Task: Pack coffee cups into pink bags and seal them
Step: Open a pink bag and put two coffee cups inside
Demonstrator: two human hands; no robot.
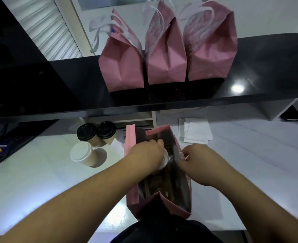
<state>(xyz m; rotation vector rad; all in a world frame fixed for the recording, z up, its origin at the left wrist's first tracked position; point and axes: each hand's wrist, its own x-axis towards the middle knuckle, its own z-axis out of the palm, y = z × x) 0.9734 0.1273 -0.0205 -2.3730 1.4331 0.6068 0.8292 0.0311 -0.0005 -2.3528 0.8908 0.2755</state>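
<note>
An open pink bag stands on the white counter right in front of me. My left hand is over its mouth and grips a white-lidded coffee cup, which sits partly inside the bag. My right hand pinches the bag's right edge. To the left stand a white-lidded cup and two black-lidded cups. Three closed pink bags stand in a row on the black shelf above.
The black shelf runs across above the white counter. White paper sheets lie right of the open bag. A dark keyboard sits at the left edge. A phone lies at the far right.
</note>
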